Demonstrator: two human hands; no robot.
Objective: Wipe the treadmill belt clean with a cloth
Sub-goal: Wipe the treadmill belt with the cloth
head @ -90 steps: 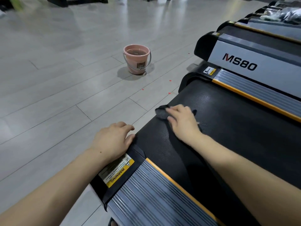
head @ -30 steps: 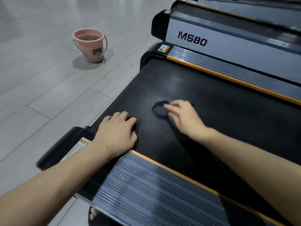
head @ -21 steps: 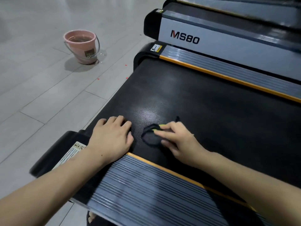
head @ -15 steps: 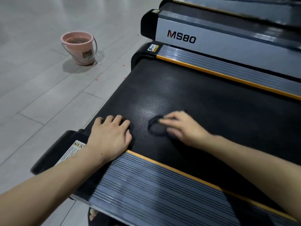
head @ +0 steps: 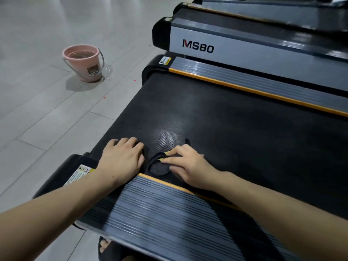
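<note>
While the left hand [head: 123,159] is lying flat on the belt [head: 235,129], the right hand's [head: 190,167] straightened fingers [head: 170,161] are pressing the dark cloth [head: 157,167], which is poking out beneath them.

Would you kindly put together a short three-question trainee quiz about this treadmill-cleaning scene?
1. True or false: the right hand presses the dark cloth on the black textured treadmill belt.
2. Where does the left hand rest? A) in the bucket B) at the belt's near edge C) on the floor
3. Fill in: the pink plastic bucket stands on the grey tiled ____.

Key: 1 true; 2 B; 3 floor.
</note>
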